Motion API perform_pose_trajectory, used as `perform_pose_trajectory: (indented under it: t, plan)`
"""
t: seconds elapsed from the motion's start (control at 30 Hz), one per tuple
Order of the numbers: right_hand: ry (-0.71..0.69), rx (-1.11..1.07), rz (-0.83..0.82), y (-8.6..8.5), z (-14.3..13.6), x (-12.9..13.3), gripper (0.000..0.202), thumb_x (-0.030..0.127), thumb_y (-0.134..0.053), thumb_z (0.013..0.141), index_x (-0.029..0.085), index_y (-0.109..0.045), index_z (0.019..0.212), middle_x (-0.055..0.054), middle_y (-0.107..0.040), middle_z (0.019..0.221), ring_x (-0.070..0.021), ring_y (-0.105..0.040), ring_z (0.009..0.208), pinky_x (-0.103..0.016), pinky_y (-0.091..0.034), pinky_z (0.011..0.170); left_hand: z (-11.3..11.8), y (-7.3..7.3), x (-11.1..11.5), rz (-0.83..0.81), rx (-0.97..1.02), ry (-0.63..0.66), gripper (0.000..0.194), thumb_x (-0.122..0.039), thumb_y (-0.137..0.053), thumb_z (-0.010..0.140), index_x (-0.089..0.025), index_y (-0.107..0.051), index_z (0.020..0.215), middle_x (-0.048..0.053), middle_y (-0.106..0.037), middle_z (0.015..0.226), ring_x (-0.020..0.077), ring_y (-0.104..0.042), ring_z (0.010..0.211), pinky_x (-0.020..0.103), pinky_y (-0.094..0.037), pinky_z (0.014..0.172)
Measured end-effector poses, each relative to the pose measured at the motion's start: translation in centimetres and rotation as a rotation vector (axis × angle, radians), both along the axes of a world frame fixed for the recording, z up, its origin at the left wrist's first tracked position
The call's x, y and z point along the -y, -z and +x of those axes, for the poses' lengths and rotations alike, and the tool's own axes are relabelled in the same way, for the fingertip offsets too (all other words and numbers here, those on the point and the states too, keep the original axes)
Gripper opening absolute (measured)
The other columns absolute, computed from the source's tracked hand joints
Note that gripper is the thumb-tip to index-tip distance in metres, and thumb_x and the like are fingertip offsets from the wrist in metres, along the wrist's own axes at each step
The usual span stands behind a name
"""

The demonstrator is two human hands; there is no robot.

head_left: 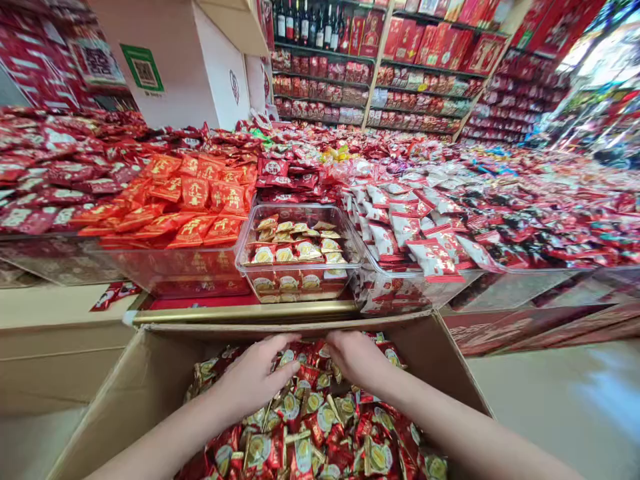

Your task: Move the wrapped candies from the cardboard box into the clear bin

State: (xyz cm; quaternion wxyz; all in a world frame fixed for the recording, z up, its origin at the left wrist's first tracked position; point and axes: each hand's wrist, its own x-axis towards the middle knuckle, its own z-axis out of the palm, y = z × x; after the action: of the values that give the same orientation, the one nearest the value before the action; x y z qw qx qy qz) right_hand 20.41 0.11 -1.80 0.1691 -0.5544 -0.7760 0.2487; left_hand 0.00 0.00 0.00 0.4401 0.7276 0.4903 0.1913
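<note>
Both hands reach into a deep cardboard box (135, 393) filled with small candies (325, 417) in red and gold wrappers. My left hand (260, 373) lies over the candies at the far side, thumb and fingers apart, with nothing visibly gripped. To its right, my right hand (357, 360) bends down among the same candies. Its fingertips are hidden, so I cannot see whether they hold any. Just beyond the box, a clear plastic bin (299, 268) contains neatly laid packets (285, 255) with similar red and gold wrapping.
Orange-red packets (195, 193) overfill the bin at left, and white-and-red packets (400, 227) heap up at right. A gold-edged ledge (200, 315) runs behind the box. Two loose red packets (115, 295) lie on the left counter. Stocked shelves (380, 73) stand at the back.
</note>
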Motion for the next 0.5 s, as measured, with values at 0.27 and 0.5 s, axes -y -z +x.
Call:
perform_pose_trajectory:
  t: [0.27,0.5]
  plan:
    - [0.08,-0.762,-0.445,-3.0,0.0,3.5,0.023,0.037,-0.047,0.079,0.016,-0.045,0.071,0.001,-0.053,0.061,-0.0104,-0.05,0.053,-0.022,-0.037,0.049,1.9,-2.3,1.3,-0.462,0.349,0.026,0.021,-0.033,-0.058,0.074,-0.014,-0.06,0.081,0.0,-0.064,0.065,0.0118,-0.058,0.054,0.02,-0.04,0.049]
    - [-0.128,-0.274,0.409,-4.3,0.5,4.7,0.017,0.012,-0.043,0.081,0.017,-0.055,0.092,-0.007,-0.063,0.082,-0.0151,-0.054,0.072,-0.031,-0.041,0.066,1.5,-4.4,1.6,-0.717,0.541,-0.171,0.047,-0.055,-0.045,0.076,-0.015,-0.049,0.101,0.007,-0.066,0.079,0.017,-0.062,0.068,0.028,-0.045,0.061]
